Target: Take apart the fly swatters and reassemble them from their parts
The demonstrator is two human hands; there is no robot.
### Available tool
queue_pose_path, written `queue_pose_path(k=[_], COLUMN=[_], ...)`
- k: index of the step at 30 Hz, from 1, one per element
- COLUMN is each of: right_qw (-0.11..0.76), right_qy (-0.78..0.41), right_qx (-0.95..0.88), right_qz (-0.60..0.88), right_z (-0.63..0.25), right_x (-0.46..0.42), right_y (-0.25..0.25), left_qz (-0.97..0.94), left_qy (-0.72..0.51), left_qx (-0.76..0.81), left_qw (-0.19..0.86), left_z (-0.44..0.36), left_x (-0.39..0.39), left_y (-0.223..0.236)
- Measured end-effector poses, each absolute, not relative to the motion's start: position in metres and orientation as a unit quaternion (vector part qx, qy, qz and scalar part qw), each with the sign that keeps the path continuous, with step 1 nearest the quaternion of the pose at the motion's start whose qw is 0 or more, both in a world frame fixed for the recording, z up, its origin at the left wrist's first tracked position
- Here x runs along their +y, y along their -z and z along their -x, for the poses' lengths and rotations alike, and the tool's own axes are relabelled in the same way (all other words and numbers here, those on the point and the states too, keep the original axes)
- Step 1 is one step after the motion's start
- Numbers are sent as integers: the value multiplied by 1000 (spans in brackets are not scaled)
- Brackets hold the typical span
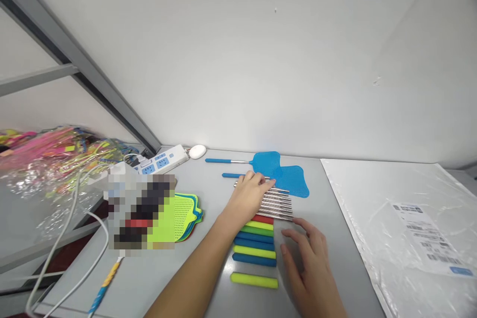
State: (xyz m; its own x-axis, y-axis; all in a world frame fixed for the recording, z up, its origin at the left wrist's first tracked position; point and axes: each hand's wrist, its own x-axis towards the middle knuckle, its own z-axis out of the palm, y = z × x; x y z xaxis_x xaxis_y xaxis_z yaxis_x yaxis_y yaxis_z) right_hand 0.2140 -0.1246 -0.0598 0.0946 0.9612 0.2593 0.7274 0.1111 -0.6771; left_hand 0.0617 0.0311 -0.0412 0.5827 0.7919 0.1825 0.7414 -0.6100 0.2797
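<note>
My left hand point(249, 196) lies across a row of shiny telescopic metal rods point(278, 203), its fingers bent down over them and their tips partly hidden. To the right, my right hand point(309, 258) is open with fingers apart, the index fingertip at the end of the nearest rod. Between my hands and nearer to me, several foam-like handle grips point(255, 247) in red, yellow, green and blue lie side by side. One yellow-green grip point(254, 280) sits apart at the front. Just beyond my left hand are two blue fly swatters point(266, 164), their heads overlapping.
Stacked coloured swatter heads point(184, 216) lie on the left, partly behind a blurred patch. Behind them are a power strip point(164, 160) and a white round object point(197, 151). White cables point(76, 194) hang at left. A white plastic mailer point(372, 208) covers the right side.
</note>
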Motion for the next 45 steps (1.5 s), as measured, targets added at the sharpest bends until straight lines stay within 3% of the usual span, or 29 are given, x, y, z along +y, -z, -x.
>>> queue_pose_path(k=[10,20,25,37,45], right_qw=[343,332,258,149,91], right_qy=[-166,-158,-154,-113,-77], right_qx=[-648,-645,-657,-742,-792], right_qz=[659,670,692,644,599], right_z=[-223,-236,-238,-200,-182], right_x=[-123,-111,-93,-49,-39], right_y=[67,71,60,35,57], left_qz=[-865,-731,-697,-709,-699], left_qy=[-221,-345,-347,-345,-345], left_qx=[426,552,568,552,554], left_qw=[149,203,267,271,292], left_z=[-38,7,-4,-6,-6], left_x=[31,-9,-24,-18,-18], left_y=[25,40,52,66,65])
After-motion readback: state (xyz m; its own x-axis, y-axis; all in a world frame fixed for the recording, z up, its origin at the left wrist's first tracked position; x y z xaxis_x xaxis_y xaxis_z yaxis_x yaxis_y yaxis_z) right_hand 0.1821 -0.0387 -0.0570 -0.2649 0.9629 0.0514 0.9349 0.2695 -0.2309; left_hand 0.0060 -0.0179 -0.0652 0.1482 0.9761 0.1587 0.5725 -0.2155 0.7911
